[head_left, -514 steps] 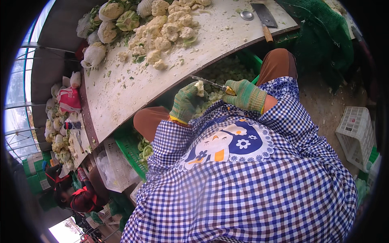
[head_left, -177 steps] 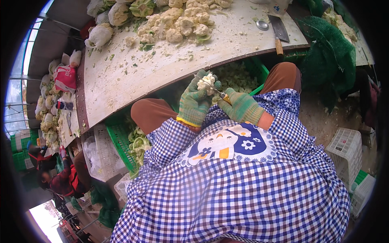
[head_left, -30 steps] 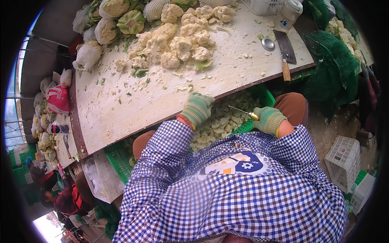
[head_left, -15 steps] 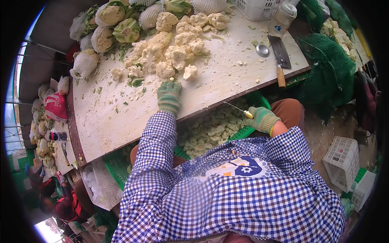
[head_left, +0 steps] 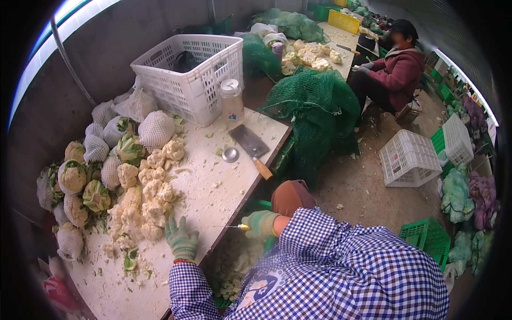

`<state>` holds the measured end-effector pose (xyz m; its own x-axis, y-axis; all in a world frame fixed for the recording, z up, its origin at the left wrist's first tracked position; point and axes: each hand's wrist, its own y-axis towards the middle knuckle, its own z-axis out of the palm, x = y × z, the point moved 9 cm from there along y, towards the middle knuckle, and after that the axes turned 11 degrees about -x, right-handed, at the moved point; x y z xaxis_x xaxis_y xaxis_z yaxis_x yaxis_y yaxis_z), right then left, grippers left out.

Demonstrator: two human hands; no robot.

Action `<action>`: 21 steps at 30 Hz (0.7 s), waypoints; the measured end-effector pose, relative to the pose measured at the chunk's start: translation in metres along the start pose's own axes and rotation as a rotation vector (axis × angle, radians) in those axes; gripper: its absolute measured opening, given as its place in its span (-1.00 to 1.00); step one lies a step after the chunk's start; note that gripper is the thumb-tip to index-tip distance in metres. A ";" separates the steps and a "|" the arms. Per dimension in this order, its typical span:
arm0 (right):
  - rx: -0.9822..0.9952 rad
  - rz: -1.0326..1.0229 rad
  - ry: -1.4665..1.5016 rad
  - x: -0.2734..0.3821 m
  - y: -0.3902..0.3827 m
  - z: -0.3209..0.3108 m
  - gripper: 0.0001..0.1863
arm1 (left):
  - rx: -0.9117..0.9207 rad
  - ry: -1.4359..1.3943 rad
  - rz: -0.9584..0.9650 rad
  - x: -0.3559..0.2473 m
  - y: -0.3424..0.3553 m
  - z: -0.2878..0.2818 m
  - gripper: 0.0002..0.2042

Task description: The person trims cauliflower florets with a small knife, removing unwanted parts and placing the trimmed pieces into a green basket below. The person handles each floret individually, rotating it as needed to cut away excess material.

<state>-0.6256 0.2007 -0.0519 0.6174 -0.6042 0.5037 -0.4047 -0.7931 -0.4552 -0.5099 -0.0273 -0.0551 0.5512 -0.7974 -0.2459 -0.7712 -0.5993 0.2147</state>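
Note:
My left hand (head_left: pixel 182 241), in a striped green knit glove, rests on the pale work table (head_left: pixel 216 197) with its fingers spread. Nothing is in it. Just beyond its fingertips lies a heap of cut cauliflower pieces (head_left: pixel 154 202). My right hand (head_left: pixel 260 224), gloved alike, is closed around the yellow handle of a thin-bladed knife (head_left: pixel 243 227). The slender blade points left, over the table's edge toward my left hand. Below the edge, between my arms, a green crate holds many cauliflower florets (head_left: pixel 233 269).
Whole cauliflowers in white foam nets (head_left: pixel 72 176) line the table's left. Farther back are a cleaver (head_left: pixel 249 141), a round metal lid (head_left: pixel 230 154), a clear jar (head_left: pixel 231 101) and a white crate (head_left: pixel 200 93). Green netting (head_left: pixel 314 106) hangs right. Another person (head_left: pixel 397 74) sits beyond.
The view has swung up and to the right, bringing the other person and more crates into sight. My left hand's fingers have spread wider. My right hand still holds the knife.

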 end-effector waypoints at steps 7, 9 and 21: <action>-0.243 -0.023 0.255 -0.011 0.006 -0.005 -0.62 | -0.140 -0.244 -0.168 0.046 0.019 0.014 -0.47; -0.301 0.004 0.552 -0.009 0.011 -0.004 -0.63 | -0.223 -0.896 -0.580 0.065 0.003 0.014 -0.40; -0.042 -0.195 1.416 0.125 -0.057 -0.009 -0.65 | 0.065 -2.121 -0.603 -0.092 -0.119 -0.126 -0.41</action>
<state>-0.5317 0.1696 0.0437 -0.5072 -0.0338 0.8612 -0.4280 -0.8574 -0.2858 -0.4287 0.1088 0.0607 -0.3642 0.6853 -0.6307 -0.7232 -0.6348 -0.2721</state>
